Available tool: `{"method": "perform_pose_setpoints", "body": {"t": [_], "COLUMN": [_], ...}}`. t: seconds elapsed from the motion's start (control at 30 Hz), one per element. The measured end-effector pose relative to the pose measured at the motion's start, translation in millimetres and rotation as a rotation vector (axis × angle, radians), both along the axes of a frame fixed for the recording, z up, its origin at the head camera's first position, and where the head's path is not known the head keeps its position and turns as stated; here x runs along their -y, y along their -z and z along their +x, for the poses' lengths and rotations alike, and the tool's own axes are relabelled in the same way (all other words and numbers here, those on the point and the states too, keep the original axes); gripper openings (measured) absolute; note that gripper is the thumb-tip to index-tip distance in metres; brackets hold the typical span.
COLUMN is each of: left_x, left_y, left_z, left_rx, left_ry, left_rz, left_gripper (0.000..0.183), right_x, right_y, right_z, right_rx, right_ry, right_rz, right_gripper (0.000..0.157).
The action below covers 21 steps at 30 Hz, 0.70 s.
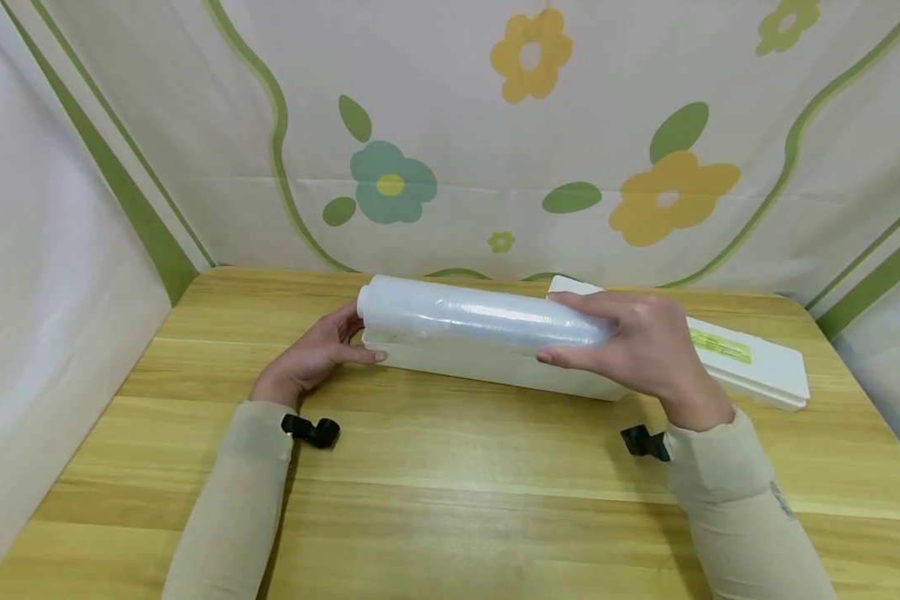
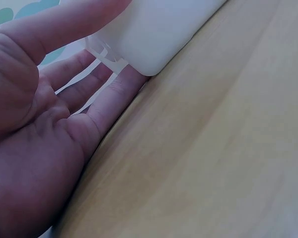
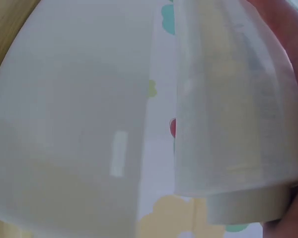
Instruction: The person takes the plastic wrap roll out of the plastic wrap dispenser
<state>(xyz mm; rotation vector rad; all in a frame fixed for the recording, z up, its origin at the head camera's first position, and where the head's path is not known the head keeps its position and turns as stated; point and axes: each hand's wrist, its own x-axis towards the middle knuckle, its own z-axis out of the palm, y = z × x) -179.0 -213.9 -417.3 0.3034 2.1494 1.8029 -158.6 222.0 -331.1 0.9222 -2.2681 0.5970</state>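
A roll of clear plastic wrap (image 1: 487, 313) lies lengthwise over a long white box (image 1: 487, 368) near the back of the table. My right hand (image 1: 645, 342) grips the roll's right end, thumb in front and fingers over the top. In the right wrist view, the roll (image 3: 228, 109) stands apart from the box (image 3: 64, 114) at that end, its core jutting out. At the box's left end, my left hand (image 1: 315, 354) holds it, thumb on the front face. The left wrist view shows the other fingers (image 2: 116, 96) reaching around the box's end, their tips partly hidden.
Behind my right hand lies a white lid-like piece (image 1: 776, 367) with a yellow-green label, partly covered by the hand. A flowered curtain (image 1: 450, 125) hangs along the table's back edge. The wooden tabletop (image 1: 457, 500) extends in front of the box.
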Motion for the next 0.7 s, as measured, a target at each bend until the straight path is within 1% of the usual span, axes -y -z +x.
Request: {"method": "perform_pose_setpoints", "body": {"t": [0.17,0.23,0.33,0.43,0.53,0.6,0.7], "left_x": [0.2,0.2,0.5,2.4,4.4,4.9,4.9], "left_y": [-0.9,-0.9,-0.6,0.3,1.0,1.6,1.8], "left_z": [0.8,0.8,0.8,0.8,0.1,-0.8,-2.0], "left_rx": [0.001,-0.003,-0.017,-0.043,-0.062,-0.063,-0.054], "left_ry": [-0.010,-0.014,-0.002,0.032,0.062,0.070,0.064], "left_rz": [0.010,0.003,0.002,0.035,0.071,0.078,0.067], "left_gripper": [0.089,0.085,0.081,0.088,0.096,0.100,0.103], "right_x": [1.3,1.9,2.9,2.8,1.5,0.1,-3.1], "right_y": [-2.0,-1.9,-0.6,1.6,3.9,5.2,7.4], "right_z": [6.1,8.3,12.1,16.1,20.1,22.4,26.0], "right_rx": [-0.011,-0.035,-0.082,-0.114,-0.118,-0.119,-0.115], "right_ry": [-0.034,-0.050,-0.077,-0.095,-0.100,-0.097,-0.091], "right_rz": [-0.013,-0.020,-0.031,-0.038,-0.042,-0.034,-0.016], "right_gripper": [0.064,0.063,0.064,0.066,0.066,0.067,0.068]}}
